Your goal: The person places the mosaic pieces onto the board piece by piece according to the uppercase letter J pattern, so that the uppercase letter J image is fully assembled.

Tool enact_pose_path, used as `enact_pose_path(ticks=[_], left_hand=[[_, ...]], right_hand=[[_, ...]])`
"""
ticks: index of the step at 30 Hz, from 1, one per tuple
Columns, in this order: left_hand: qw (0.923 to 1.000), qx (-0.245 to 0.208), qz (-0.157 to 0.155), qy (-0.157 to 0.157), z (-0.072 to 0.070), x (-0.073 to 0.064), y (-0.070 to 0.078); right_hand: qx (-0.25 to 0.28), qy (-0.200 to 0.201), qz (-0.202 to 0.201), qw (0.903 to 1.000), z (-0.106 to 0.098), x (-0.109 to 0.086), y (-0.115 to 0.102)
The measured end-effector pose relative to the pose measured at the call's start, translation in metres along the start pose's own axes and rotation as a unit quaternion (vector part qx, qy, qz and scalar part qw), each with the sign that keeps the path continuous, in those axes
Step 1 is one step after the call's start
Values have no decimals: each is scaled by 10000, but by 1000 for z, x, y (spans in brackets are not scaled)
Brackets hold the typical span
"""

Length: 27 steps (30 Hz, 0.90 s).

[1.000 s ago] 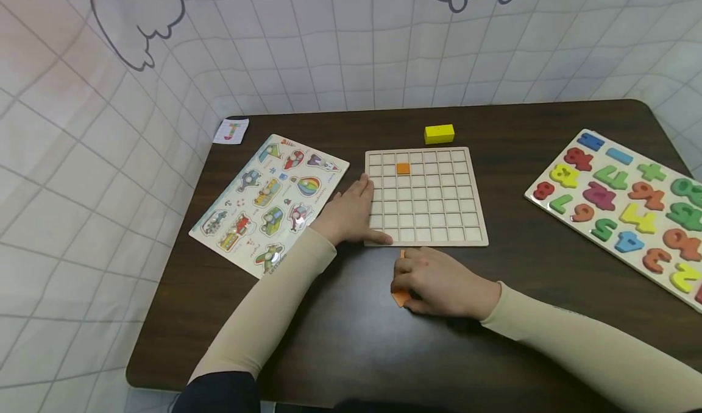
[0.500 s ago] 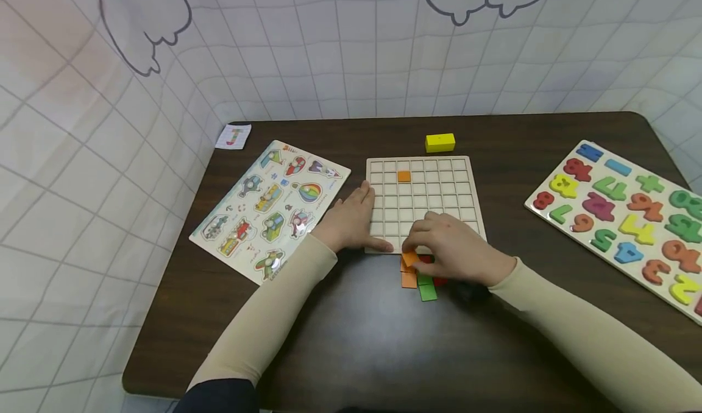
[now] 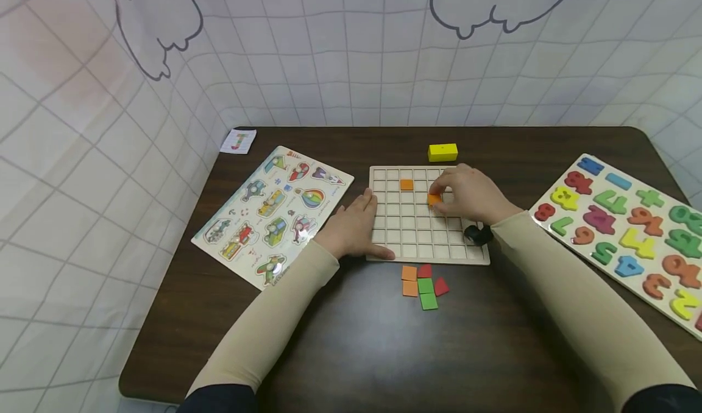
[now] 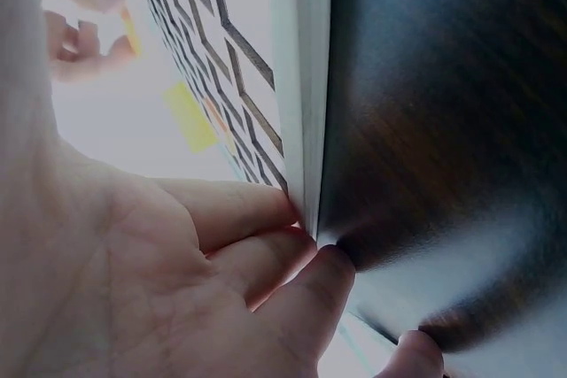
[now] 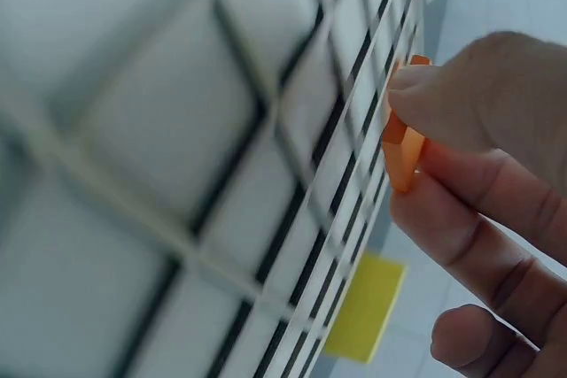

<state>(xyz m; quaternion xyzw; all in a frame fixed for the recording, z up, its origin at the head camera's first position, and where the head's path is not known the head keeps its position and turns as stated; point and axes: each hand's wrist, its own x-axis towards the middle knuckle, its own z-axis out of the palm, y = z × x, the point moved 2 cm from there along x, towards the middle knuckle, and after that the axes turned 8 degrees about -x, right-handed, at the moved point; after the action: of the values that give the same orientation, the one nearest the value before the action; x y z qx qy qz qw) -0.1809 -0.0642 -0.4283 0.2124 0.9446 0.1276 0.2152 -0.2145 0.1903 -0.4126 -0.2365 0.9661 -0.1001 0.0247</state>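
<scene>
A pale wooden grid board [image 3: 424, 236] lies mid-table, with one orange square tile [image 3: 406, 184] in its upper rows. My left hand [image 3: 351, 227] rests along the board's left edge, fingers extended, thumb near the lower left corner; in the left wrist view the fingertips touch the board's side. Over the board, my right hand [image 3: 473, 195] pinches another orange square tile [image 5: 403, 152] between thumb and fingers. Whether that tile touches the grid cannot be told. Below the board lie loose orange tiles [image 3: 409, 273], green tiles [image 3: 429, 301] and red triangular tiles [image 3: 441, 287].
Behind the board stands a yellow block [image 3: 442, 153]. A vehicle picture board [image 3: 298, 218] lies on the left, a number puzzle board [image 3: 625, 209] on the right. A small card with a coloured J shape [image 3: 238, 141] sits at the back left corner.
My right hand has picked up an orange tile from the loose tiles and carried it up over the grid board. The left hand stays at the board's edge.
</scene>
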Motion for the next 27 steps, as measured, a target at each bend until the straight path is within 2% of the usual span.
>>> enact_pose_path(ticks=[3, 9, 16, 23, 27], left_hand=[[10000, 0, 28, 23, -2, 1, 1], [10000, -1, 33, 33, -3, 2, 3], [10000, 60, 37, 12, -2, 0, 3], [10000, 52, -32, 0, 3, -3, 1], [10000, 63, -17, 44, 2, -3, 0]], right_hand=[[46, -40, 229, 9997, -2, 12, 13], [35, -69, 310, 9995, -2, 26, 26], [64, -217, 332, 9992, 4, 31, 31], [450, -460, 438, 9970, 6, 33, 28], [582, -426, 412, 9965, 5, 36, 30]])
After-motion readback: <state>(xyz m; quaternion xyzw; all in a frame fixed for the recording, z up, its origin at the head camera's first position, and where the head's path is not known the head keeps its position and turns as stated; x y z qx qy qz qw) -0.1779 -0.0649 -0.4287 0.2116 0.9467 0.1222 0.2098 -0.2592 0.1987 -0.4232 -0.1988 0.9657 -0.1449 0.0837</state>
